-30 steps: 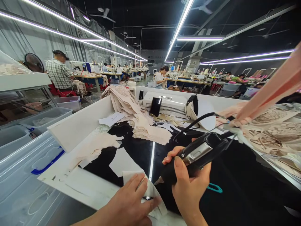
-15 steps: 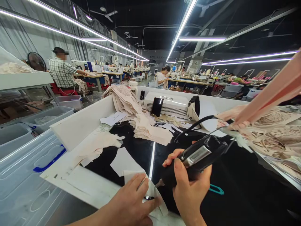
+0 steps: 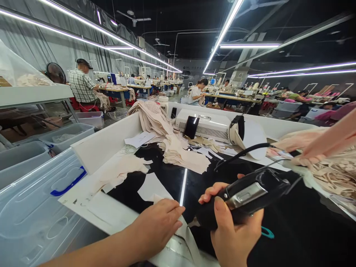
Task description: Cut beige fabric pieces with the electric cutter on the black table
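Note:
My right hand point(image 3: 233, 230) is wrapped round a black corded power tool point(image 3: 244, 198) with a metal plate on its side. The tool's narrow metal tip point(image 3: 194, 222) points left and touches or nearly touches the edge of a thin pale fabric piece point(image 3: 189, 239). Over that piece lies my left hand point(image 3: 158, 226), its fingers bent together and pressing or gripping it; the fingertips are partly hidden. Beyond the left hand, a white pattern-shaped sheet point(image 3: 152, 186) lies on the glossy black work surface point(image 3: 294, 218).
Pale fabric stacks point(image 3: 185, 154) lie behind, with more cut pieces point(image 3: 122, 170) at left. A white vented box point(image 3: 211, 128) and a dark phone point(image 3: 191, 127) stand at the back. The tool's cable point(image 3: 241, 151) runs right towards heaped fabric strips point(image 3: 336, 168). Clear bins point(image 3: 36, 207) stand left.
The view has swung slightly left. My left hand's fingers have drawn together and lifted away from the strip's near end, which now curls down at the front edge. My right hand keeps its hold.

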The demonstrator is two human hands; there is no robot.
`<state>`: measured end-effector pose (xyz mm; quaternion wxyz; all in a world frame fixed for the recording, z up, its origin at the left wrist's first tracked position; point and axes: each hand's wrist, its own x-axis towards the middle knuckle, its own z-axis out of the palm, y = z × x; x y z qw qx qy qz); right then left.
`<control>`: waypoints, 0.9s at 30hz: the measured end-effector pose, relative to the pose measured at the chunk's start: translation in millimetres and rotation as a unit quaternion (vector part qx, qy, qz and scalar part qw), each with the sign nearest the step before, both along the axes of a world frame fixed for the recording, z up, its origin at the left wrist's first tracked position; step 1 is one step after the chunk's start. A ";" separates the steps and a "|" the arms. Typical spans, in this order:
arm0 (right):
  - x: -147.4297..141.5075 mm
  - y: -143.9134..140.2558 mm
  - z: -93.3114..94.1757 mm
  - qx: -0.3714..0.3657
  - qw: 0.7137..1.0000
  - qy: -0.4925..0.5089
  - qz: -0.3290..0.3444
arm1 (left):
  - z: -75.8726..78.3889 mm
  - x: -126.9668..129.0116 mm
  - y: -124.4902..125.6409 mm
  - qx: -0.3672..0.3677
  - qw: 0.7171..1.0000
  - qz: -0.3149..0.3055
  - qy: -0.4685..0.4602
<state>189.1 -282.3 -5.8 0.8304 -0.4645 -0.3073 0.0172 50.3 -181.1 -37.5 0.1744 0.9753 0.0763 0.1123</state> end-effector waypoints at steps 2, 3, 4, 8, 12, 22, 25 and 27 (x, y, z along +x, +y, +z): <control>0.5 -0.3 -0.9 0.001 1.000 -0.001 -0.002 | 1.0 1.4 0.4 -0.002 1.000 -0.006 0.009; 0.6 -0.4 -1.2 0.002 1.000 -0.001 -0.003 | 1.5 1.5 0.5 -0.002 1.000 -0.009 0.012; 0.7 -0.5 -1.3 0.003 1.000 -0.001 -0.002 | 1.8 1.5 0.7 0.000 1.000 -0.012 0.015; 0.0 -0.1 -0.9 0.007 1.000 -0.002 0.000 | 2.2 0.4 2.6 0.010 1.000 -0.024 0.011; -0.6 -0.1 -0.9 0.007 1.000 -0.007 0.001 | -2.2 -2.4 7.3 0.030 0.998 -0.052 -0.017; -1.8 -1.5 -1.0 0.010 1.000 -0.015 0.005 | -16.3 -11.8 18.7 0.164 0.971 -0.137 -0.103; -1.7 -1.7 -0.5 0.010 1.000 -0.018 0.005 | -13.0 -11.2 20.0 0.182 0.965 -0.160 -0.100; -1.8 -2.3 -0.2 0.008 1.000 -0.021 0.001 | -12.0 -11.9 19.8 0.170 0.969 -0.155 -0.093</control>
